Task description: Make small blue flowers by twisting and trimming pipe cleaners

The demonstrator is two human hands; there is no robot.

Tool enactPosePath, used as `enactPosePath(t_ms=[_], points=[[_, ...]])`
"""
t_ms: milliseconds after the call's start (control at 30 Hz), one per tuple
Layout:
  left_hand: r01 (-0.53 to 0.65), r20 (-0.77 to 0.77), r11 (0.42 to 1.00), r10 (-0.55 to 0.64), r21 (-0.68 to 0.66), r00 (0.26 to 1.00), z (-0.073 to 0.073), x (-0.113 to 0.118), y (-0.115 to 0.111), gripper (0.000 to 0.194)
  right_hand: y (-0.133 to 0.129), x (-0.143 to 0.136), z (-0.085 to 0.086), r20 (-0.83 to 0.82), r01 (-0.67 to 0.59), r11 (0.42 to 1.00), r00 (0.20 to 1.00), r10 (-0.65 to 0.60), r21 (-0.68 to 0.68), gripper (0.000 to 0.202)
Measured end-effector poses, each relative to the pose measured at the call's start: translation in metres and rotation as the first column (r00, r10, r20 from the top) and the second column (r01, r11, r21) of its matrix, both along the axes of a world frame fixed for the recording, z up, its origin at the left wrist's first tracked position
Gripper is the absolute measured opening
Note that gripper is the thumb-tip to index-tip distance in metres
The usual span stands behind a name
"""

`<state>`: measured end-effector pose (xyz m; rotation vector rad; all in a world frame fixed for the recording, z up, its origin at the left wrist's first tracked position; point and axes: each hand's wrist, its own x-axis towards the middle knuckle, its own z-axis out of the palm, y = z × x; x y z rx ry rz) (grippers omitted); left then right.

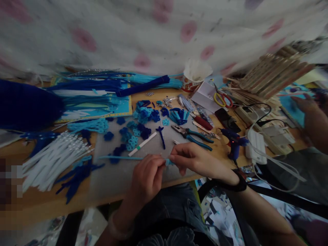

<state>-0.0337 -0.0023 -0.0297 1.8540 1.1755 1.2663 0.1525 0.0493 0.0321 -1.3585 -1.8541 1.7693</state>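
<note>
A light blue pipe cleaner [120,157] stretches leftward over the grey mat from my fingers, and its near end is bent into small loops. My left hand [147,174] pinches it close to the looped end. My right hand [191,159], with a dark band at the wrist, closes its thumb and fingers on those loops. Just beyond my hands lie a dark blue twisted pipe cleaner piece [161,137] and a white stick with a green band [142,145]. Light and dark blue pipe cleaner flowers [132,142] are spread to the left of them.
Pliers [192,136], a glue gun [233,141] with a red light, and scissors [222,99] are on the right. White pipe cleaners [55,160] fan out at left. A paper cup [192,80] stands at the back. Another person's hand [311,112] is at far right.
</note>
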Motion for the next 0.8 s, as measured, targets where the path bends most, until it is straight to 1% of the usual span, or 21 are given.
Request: enactPosePath(t_ms=[67,133,167,233,300,367,467,533,600,633,667,700,767,800], points=[[0.012,0.08,0.987,0.0,-0.162,0.997,0.003,0.002,0.0,0.011,0.0,0.0,0.003,0.025,-0.005,0.996,1.0,0.003,0.084,0.037],[0.05,0.182,0.944,0.01,-0.325,0.983,0.007,0.004,-0.001,0.007,0.0,0.0,0.005,0.053,-0.024,0.979,0.999,0.013,0.205,0.031],[0.077,0.225,0.92,0.012,-0.384,0.974,0.01,0.004,0.0,0.007,-0.001,0.0,0.006,0.068,-0.037,0.963,0.997,0.019,0.267,0.028],[0.12,0.273,0.887,0.006,-0.445,0.962,0.013,0.005,0.001,0.007,-0.003,-0.001,0.007,0.098,-0.053,0.923,0.995,0.017,0.381,0.026],[0.134,0.278,0.892,-0.01,-0.432,0.96,0.015,0.006,0.003,0.008,-0.006,-0.002,0.006,0.104,-0.036,0.894,0.994,-0.012,0.446,0.026],[0.141,0.276,0.914,-0.034,-0.379,0.96,0.014,0.006,0.006,0.007,-0.008,-0.003,0.006,0.075,0.014,0.903,0.996,-0.051,0.43,0.027],[0.157,0.327,0.928,-0.041,-0.337,0.944,0.01,0.006,0.008,0.006,-0.009,-0.003,0.003,-0.004,0.082,0.942,0.996,-0.085,0.325,0.029],[0.19,0.39,0.903,-0.027,-0.386,0.92,0.007,0.006,0.01,0.006,-0.008,0.0,0.001,-0.069,0.093,0.958,0.995,-0.077,0.272,0.032],[0.249,0.463,0.85,-0.006,-0.465,0.886,0.005,0.007,0.012,0.01,-0.007,0.004,-0.003,-0.142,0.104,0.953,0.988,-0.065,0.284,0.033],[0.276,0.498,0.823,0.01,-0.497,0.867,0.005,0.008,0.012,0.012,-0.007,0.007,-0.005,-0.172,0.118,0.934,0.983,-0.062,0.336,0.031],[0.292,0.526,0.803,0.031,-0.519,0.85,0.004,0.008,0.013,0.014,-0.006,0.01,-0.007,-0.193,0.131,0.9,0.98,-0.054,0.415,0.027],[0.294,0.543,0.795,0.053,-0.531,0.838,0.005,0.009,0.014,0.015,-0.006,0.012,-0.008,-0.204,0.136,0.852,0.978,-0.035,0.505,0.025],[0.268,0.536,0.799,0.079,-0.538,0.84,0.007,0.011,0.014,0.014,-0.007,0.015,-0.011,-0.185,0.1,0.744,0.982,0.033,0.66,0.025],[0.25,0.516,0.807,0.078,-0.535,0.853,0.008,0.012,0.014,0.012,-0.007,0.016,-0.011,-0.166,0.068,0.7,0.984,0.072,0.711,0.022]])
